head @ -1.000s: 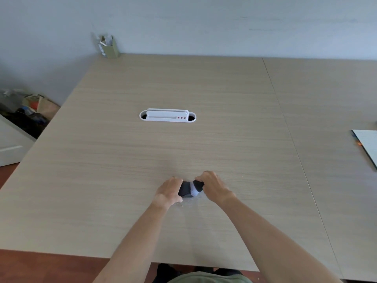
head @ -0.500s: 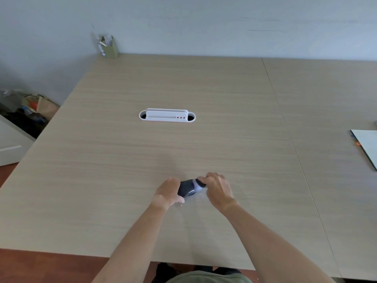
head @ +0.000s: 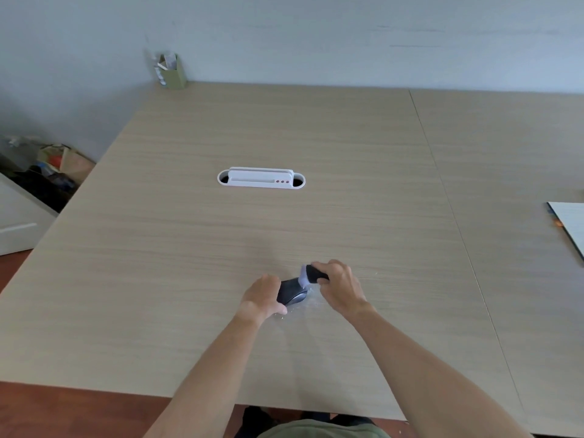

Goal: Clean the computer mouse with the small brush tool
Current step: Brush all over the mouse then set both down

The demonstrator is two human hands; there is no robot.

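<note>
On the near middle of the pale wooden table (head: 189,248), the left hand (head: 264,297) grips the dark rounded computer mouse (head: 292,294); the right hand (head: 339,287) curls round a small black-handled brush (head: 311,275), its pale bristles touching the mouse's far right end

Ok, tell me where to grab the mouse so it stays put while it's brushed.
Grip the mouse by its rear end from the left, as the left hand does. That leaves its front end bare for the brush held in the right hand.
</note>
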